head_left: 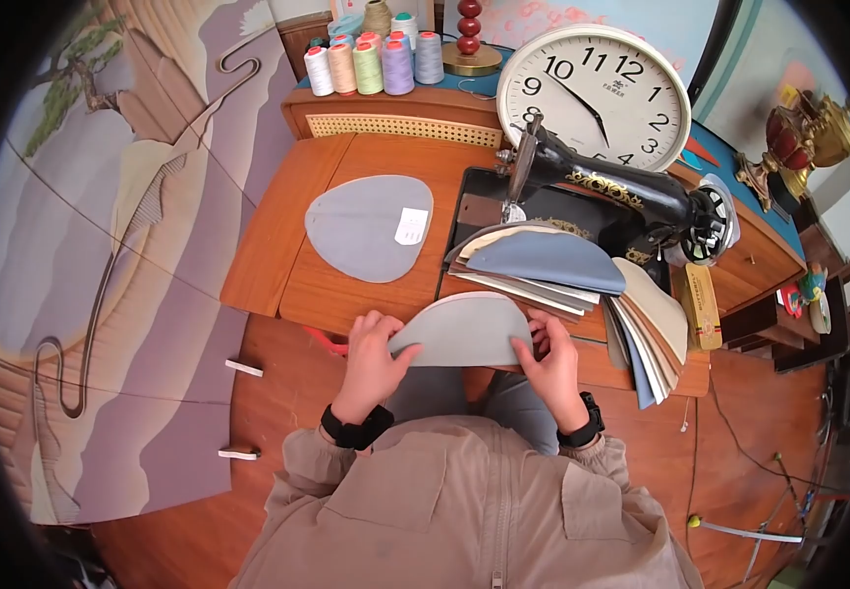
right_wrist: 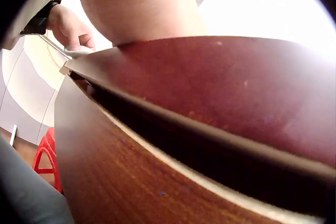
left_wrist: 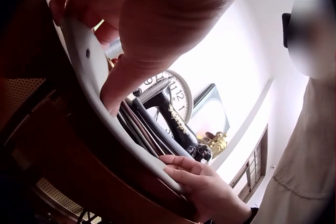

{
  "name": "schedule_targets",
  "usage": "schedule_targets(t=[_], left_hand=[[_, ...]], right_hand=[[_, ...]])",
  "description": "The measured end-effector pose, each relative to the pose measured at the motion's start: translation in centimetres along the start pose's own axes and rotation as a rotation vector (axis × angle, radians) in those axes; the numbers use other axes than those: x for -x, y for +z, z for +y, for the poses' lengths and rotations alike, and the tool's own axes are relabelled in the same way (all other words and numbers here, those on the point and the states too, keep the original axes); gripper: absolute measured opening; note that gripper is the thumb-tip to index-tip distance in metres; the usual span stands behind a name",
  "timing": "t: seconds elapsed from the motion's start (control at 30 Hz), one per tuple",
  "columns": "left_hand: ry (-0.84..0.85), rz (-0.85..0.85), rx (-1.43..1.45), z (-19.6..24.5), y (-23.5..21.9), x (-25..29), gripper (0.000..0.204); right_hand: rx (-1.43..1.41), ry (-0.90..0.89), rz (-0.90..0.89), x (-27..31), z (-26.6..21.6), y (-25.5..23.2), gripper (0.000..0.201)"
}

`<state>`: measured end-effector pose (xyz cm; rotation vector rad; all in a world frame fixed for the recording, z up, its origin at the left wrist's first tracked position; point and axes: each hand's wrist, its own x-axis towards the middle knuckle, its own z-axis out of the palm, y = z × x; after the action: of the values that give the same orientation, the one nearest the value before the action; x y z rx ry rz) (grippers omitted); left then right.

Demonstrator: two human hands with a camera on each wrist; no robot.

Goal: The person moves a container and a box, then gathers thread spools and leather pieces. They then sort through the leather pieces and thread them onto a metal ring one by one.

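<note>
A grey folded piece (head_left: 464, 332) with a rounded top and straight lower edge is held at the table's front edge. The left hand (head_left: 376, 361) pinches its left end, thumb on the near face; the left wrist view shows that thumb pressing the grey piece (left_wrist: 89, 58). At the right end, the right hand (head_left: 550, 363) pinches it between thumb and fingers. Beyond lies a flat grey rounded piece (head_left: 361, 231) with a white label (head_left: 411, 226). A fanned stack of blue, cream, brown and white pieces (head_left: 543, 260) rests by the sewing machine (head_left: 602, 182).
Thread cones (head_left: 371, 64) and a round clock (head_left: 597, 93) stand at the back. A yellow box (head_left: 702, 306) sits right of a second fanned stack (head_left: 653, 329). A red stool (right_wrist: 48, 155) is under the table's left side; a painted folding screen (head_left: 160, 294) stands left.
</note>
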<state>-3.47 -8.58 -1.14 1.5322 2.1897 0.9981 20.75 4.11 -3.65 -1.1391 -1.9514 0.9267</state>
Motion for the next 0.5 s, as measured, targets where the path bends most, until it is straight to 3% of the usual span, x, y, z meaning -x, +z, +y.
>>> schedule_targets(t=[0.1,0.17,0.2,0.27,0.37,0.5], left_hand=[[0.099,-0.041,0.253,1.3,-0.6,-0.5,0.019],[0.024,-0.149,0.440,3.3,-2.1,-0.4,0.014],[0.025,-0.152,0.438,3.9,-2.2,-0.7,0.014],[0.147,-0.063,0.614,5.1,-2.2,-2.0,0.009],[0.108,-0.082,0.771,7.2,-1.5,-4.7,0.015],[0.083,-0.144,0.911,10.2,1.1,-9.6,0.016]], right_hand=[[-0.014,-0.109,0.048,0.5,0.4,-0.3,0.053],[-0.322,-0.048,0.072,1.0,1.1,-0.2,0.051],[-0.324,-0.046,0.075,1.2,1.5,-0.3,0.051],[-0.592,0.071,0.087,1.4,2.3,-0.9,0.042],[-0.782,0.036,0.114,1.2,3.2,-1.2,0.032],[-0.758,0.038,0.084,1.4,3.3,-1.4,0.029]])
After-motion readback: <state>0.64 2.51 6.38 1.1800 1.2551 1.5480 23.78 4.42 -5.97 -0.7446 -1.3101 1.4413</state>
